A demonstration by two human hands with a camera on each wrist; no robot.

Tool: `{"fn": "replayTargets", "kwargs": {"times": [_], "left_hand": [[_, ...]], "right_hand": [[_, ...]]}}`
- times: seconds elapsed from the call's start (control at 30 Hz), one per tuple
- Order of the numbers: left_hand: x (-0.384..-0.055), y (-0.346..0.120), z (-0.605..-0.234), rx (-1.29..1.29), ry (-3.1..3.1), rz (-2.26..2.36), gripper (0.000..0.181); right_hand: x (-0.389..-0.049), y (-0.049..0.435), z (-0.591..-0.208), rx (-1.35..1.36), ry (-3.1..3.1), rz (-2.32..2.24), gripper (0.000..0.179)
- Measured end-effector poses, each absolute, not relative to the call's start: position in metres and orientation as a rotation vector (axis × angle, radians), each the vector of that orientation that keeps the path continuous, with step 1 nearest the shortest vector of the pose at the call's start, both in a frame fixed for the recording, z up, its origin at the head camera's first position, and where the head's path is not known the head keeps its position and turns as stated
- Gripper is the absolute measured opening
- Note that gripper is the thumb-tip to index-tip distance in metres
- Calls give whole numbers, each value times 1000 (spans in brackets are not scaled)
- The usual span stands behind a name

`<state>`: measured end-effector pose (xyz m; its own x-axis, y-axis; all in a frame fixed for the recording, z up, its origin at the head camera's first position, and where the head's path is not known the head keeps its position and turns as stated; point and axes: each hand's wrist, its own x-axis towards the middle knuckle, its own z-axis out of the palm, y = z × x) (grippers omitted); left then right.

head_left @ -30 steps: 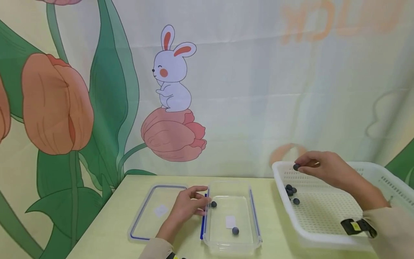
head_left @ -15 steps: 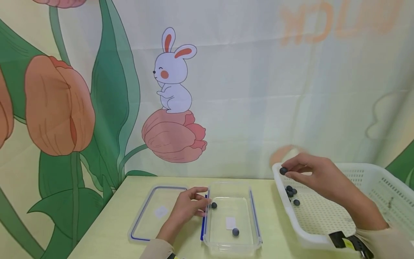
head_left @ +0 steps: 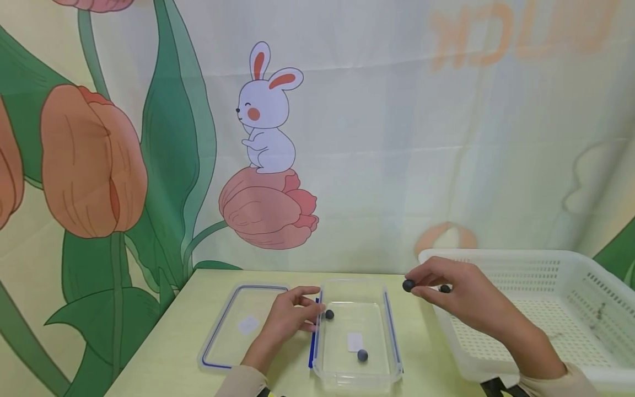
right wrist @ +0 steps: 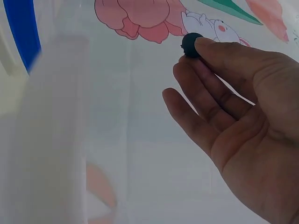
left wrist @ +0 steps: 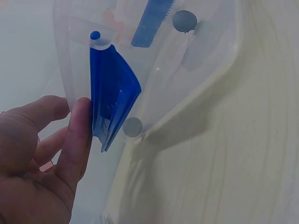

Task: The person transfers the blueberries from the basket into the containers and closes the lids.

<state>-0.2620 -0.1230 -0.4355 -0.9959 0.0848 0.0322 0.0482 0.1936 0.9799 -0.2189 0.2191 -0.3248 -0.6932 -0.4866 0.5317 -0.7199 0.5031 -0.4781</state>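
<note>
My right hand point(head_left: 458, 292) pinches a blueberry point(head_left: 408, 285) between thumb and fingertips, above the table between basket and container. The right wrist view shows the same dark blueberry point(right wrist: 191, 45) at the fingertips. My left hand point(head_left: 292, 317) holds the left wall of a clear plastic container point(head_left: 377, 380), its fingers beside the hanging blue latch point(left wrist: 110, 88). Inside the container lie two blueberries, one by the left wall point(head_left: 329, 314) and one nearer the front point(head_left: 362, 355). A blueberry point(head_left: 445, 288) in the basket shows past my right hand, which hides the basket's left corner.
The white perforated basket point(head_left: 545, 255) stands on the right of the table. A clear lid with a blue seal point(head_left: 218, 331) lies left of the container, partly behind my left forearm. A printed curtain point(head_left: 367, 165) hangs behind the table point(head_left: 159, 353).
My right hand has carried the blueberry left and down, from over the basket to past its left rim. My left hand stays at the container's wall.
</note>
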Motion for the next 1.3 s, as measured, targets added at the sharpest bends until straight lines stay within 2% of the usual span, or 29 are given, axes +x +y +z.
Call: {"fn": "replayTargets", "kwargs": {"times": [0.2,0.6,1.3], "left_hand": [[-262,-123,-436,147,2396,1977,49],[-263,-124,-435,149,2397,1967,50],[-263,-122,-435,122,2420,1958,50]], "right_hand": [[-217,205,-331,1028,-2481,1027,23],[-218,179,-356,1252,-2409,1012,20],[-219,149,-382,1358,-2586,979,15]]}}
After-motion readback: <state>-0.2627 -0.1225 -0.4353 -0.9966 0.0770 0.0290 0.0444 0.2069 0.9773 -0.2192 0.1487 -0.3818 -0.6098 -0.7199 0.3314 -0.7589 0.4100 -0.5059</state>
